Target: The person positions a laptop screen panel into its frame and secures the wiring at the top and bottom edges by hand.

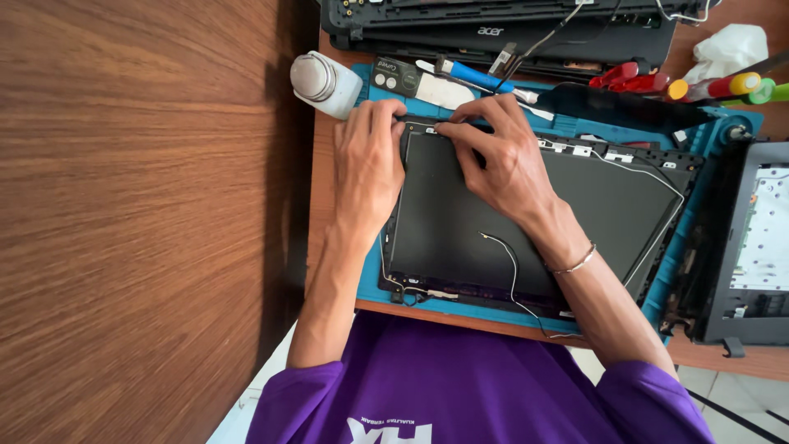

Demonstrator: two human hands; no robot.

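Hands are both parked at the top left corner of a dark laptop lid panel (526, 222), which lies flat on a blue work mat (371, 284) in the middle of the frame. That panel runs long side left to right across the picture, so most of it stretches away to the right of where the fingers are. Left hand (367, 168) lies over the panel's left edge with its fingers curled down onto the corner, pressing rather than gripping as far as I can see. Right hand (493, 152) reaches across from the right, fingertips pinched together on a thin white wire (419, 125) that follows the top edge, though I can't tell how firmly it's held. Both hands are about equally close to that corner, thumbs nearly touching. A second loose wire (505, 255) curls across the middle of the panel down toward the lower edge. Room is tight up top: a white bottle (325, 82) sits just left of the corner, a blue-handled tool (472, 76) lies just above the fingers, and a black laptop base (501, 29) fills the upper edge of the frame. Red-handled tools (637, 80) sit to the upper right. Another opened black chassis (752, 247) crowds the right side, so the open room is mostly over the panel itself.
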